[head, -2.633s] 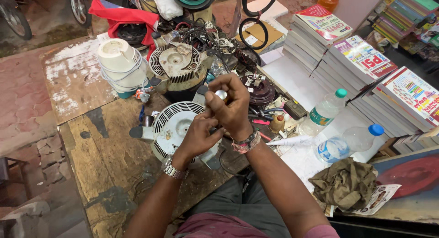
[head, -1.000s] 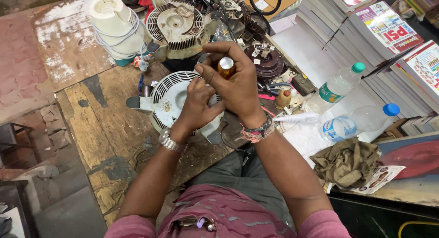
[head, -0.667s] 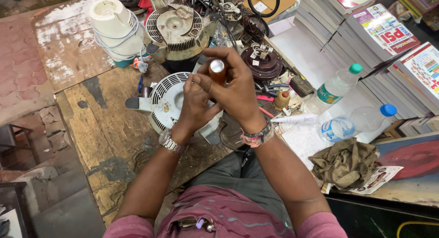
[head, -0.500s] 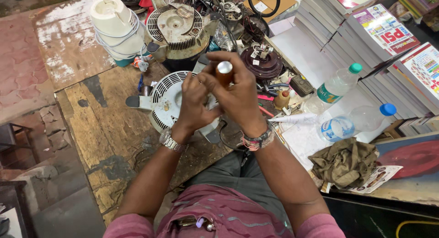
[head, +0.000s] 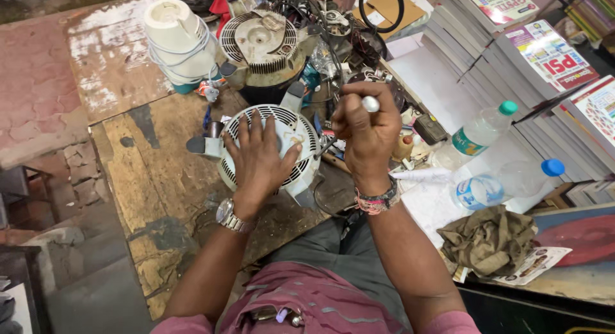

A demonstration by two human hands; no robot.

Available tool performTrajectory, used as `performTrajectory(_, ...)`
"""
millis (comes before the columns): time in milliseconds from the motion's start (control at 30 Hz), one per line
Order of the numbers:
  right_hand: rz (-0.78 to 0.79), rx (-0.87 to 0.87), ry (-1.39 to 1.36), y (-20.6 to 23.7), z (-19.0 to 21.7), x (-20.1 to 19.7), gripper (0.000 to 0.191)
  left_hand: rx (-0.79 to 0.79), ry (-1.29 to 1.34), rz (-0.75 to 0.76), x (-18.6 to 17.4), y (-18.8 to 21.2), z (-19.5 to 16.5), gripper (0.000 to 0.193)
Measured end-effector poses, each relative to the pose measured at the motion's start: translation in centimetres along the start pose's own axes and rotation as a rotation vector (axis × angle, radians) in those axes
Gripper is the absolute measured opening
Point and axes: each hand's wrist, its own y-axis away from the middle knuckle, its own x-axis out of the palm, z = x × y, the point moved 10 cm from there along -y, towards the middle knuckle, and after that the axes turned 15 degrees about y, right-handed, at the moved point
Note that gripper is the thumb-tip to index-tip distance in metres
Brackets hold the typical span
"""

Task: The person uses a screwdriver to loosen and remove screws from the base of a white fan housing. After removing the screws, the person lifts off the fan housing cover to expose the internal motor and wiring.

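Observation:
My left hand (head: 257,156) lies flat with fingers spread on a round white fan-motor housing (head: 298,132) with slotted vents, which rests on the worn wooden board (head: 163,186). My right hand (head: 364,132) is held just right of the housing, fingers closed around a small tool whose rounded white end (head: 370,104) sticks out at the top. A thin wire runs from under my right hand toward the housing. A watch is on my left wrist and thread bands on my right.
Behind the housing stands a second grey fan motor (head: 259,42) and a white wire-wrapped cylinder (head: 176,36). Tangled wires and small parts fill the back. Stacked books (head: 512,45), two plastic bottles (head: 480,132) and a crumpled cloth (head: 490,238) lie right.
My hands were together, holding a small bottle-like item above the housing. They have separated: my left hand dropped flat onto the housing, my right hand moved right, gripping the tool.

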Motion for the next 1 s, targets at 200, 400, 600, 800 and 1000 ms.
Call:
performTrajectory(200, 0.330, 0.110, 0.495, 0.2, 1.1, 2.4, 0.041, 0.011, -0.086, 0.133, 0.5, -1.0, -0.6, 0.081)
performTrajectory(400, 0.439, 0.073, 0.481, 0.2, 2.8, 1.5, 0.054, 0.128, -0.041, 0.057, -1.9, 0.2, -0.2, 0.073)
performTrajectory(600, -0.093, 0.001, 0.318, 1.1, 2.5, -3.8, 0.043, 0.184, -0.021, -0.143, -2.7, 1.5, -0.3, 0.066)
performTrajectory(800, -0.060, -0.095, 1.043, 4.0, -1.8, -5.5, 0.034, 0.266, 0.041, -0.128, -3.9, 1.8, -0.4, 0.052)
performTrajectory(1000, 0.314, 0.519, 0.748, 13.9, -13.1, -4.4, 0.043, 0.260, -0.240, -0.332, -10.3, 1.6, 2.5, 0.040)
